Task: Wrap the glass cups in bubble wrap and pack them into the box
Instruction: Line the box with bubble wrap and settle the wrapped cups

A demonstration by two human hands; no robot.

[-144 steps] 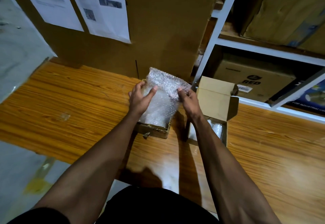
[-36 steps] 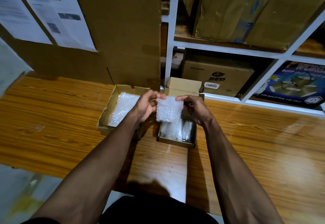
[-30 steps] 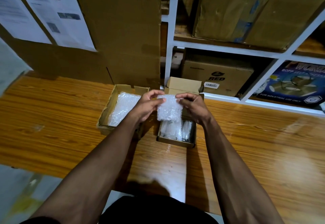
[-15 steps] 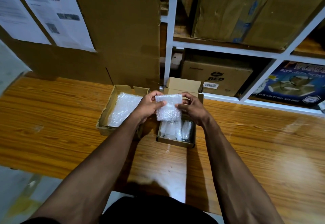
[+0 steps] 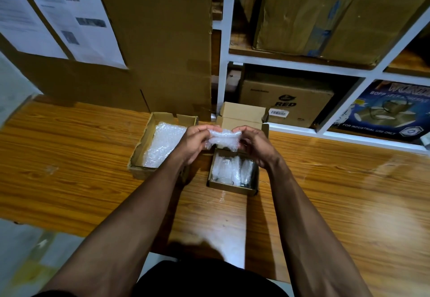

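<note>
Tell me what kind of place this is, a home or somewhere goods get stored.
Probably a stockroom or packing area. White shelving holds big cardboard cartons, one box is marked for industrial use, and printed sheets are stuck to cardboard above the wooden table.

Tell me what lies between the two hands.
In the head view, a folded bubble wrap piece spans between the left hand and right hand; both pinch it.

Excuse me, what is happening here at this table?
A person is packing glass cups. Both hands, the left hand and the right hand, hold a small piece of bubble wrap above the small open box, where glass cups already lie. A second box beside it holds more bubble wrap.
</note>
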